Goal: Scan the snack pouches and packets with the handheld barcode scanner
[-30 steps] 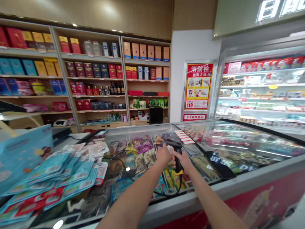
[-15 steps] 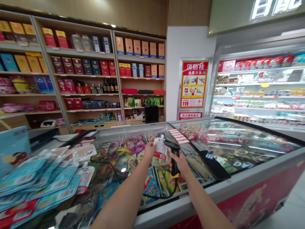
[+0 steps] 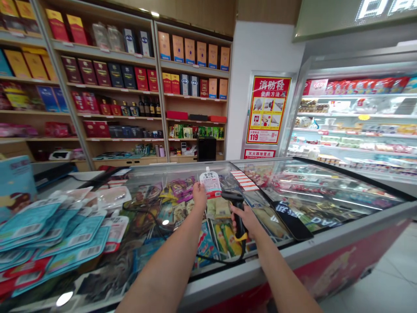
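Observation:
My left hand [image 3: 200, 196] is closed on a white and red spouted pouch [image 3: 210, 183], its spout pointing up and a barcode at its lower corner. In my right hand [image 3: 246, 219] is a black barcode scanner [image 3: 237, 208] with a yellow base; fingers wrap round its handle. The scanner's head sits just right of and below the pouch, apart from it. Both hands are over the glass lid of a chest freezer [image 3: 224, 271]. A cable runs from the scanner's base across the glass.
A pile of blue spouted pouches [image 3: 78, 234] lies on the freezer at left, with a white and red pouch [image 3: 117, 230] beside it. Shelves of boxed goods [image 3: 117, 76] stand behind. At right is a lit refrigerated display [image 3: 358, 117]. A red fire-hydrant poster [image 3: 269, 111] hangs between them.
My left hand has raised the pouch slightly and shifted it left, turning its printed front more toward me. The scanner now sits a little lower relative to the pouch. The camera view has shifted.

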The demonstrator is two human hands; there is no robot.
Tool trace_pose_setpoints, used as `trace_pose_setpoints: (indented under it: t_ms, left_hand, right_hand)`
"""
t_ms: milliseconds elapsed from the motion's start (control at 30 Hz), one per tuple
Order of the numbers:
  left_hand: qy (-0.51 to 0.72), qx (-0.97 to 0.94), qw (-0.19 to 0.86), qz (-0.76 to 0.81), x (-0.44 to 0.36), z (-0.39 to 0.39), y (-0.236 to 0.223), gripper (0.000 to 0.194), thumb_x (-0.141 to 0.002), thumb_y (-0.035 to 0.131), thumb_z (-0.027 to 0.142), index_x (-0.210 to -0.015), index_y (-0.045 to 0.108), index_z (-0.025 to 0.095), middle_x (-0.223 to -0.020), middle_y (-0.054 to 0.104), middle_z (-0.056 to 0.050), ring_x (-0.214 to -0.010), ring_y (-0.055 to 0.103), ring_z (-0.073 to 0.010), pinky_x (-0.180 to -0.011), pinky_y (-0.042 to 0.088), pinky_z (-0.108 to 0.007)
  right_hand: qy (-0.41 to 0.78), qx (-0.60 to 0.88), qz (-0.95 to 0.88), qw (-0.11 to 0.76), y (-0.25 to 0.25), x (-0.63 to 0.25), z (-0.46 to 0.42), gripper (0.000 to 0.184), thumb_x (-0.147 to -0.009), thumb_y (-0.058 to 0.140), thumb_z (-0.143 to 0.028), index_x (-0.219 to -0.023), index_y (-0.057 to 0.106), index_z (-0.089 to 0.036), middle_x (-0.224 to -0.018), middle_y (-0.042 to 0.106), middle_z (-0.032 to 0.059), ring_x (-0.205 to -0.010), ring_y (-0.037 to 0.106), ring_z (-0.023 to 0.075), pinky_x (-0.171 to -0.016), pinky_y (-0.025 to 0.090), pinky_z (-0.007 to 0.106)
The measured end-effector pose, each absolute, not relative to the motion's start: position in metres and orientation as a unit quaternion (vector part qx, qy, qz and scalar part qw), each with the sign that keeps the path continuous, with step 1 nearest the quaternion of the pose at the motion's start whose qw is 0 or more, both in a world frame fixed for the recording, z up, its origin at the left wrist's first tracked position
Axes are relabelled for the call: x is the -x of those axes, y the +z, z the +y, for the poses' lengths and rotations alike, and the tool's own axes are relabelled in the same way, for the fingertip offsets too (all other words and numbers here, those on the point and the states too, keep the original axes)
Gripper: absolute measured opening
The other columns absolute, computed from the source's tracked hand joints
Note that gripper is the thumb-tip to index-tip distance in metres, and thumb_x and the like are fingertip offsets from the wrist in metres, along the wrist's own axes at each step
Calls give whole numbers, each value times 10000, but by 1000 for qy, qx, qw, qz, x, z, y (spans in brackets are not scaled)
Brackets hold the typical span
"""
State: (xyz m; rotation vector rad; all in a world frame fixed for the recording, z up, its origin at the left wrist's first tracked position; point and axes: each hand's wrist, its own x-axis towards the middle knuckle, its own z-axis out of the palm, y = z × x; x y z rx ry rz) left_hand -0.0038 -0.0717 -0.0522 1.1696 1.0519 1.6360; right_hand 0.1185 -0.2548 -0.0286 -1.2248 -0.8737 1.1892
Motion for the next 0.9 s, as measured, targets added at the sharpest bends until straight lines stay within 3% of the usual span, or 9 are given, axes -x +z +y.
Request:
trace_pose_setpoints:
  t_ms: [367,600,900]
  left_hand:
    - [657,-474,408,421,4,-72,-57,103,-802,447,267,-826,502,183,-727,589,-4,-677,572,-140,-681,493,-272]
    - [646,-489,392,436,5,-74,-56,142,-818,451,316,-842,507,187,-747,583,-4,-668,564,-126,-648,475,-230]
    - [607,-507,375,484,3,-84,-53,139,-834,422,221,-876,544,168,-760,626,-22,-711,599,-136,-686,495,-255]
  right_hand:
    - [521,547,-385,531,-28,-119,-257,362,-692,652,-495,-582,489,-191,-372,487,-33,-306,430,101,-342,399,239]
    - [513,538,-376,553,-29,-119,-256,329,-672,683,-476,-691,508,-198,-446,536,-33,-341,456,112,-357,421,255]
    - [503,536,-387,557,-38,-121,-256,325,-690,675,-479,-742,533,-192,-474,545,-30,-350,479,119,-353,423,250]
